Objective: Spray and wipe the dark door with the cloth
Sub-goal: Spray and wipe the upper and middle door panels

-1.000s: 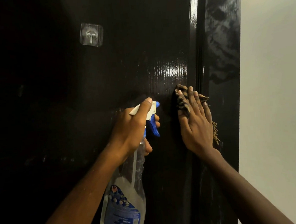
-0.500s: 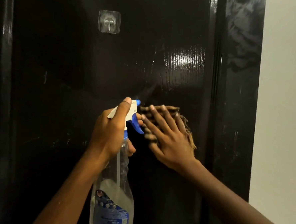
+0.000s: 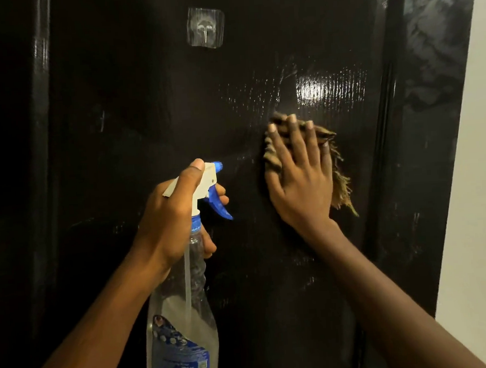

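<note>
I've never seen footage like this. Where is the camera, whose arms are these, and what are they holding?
There is no machine here: these are a person's two bare arms, filmed by a wide-angle camera worn on their head, looking forward and down. The black surface is a glossy dark door, with a clear stick-on hook higher up and a pale wall to its right. The left hand grips a spray bottle with a white and blue trigger head, nozzle facing the door. The right hand presses a frayed brownish cloth flat against the door with straight fingers.
</note>
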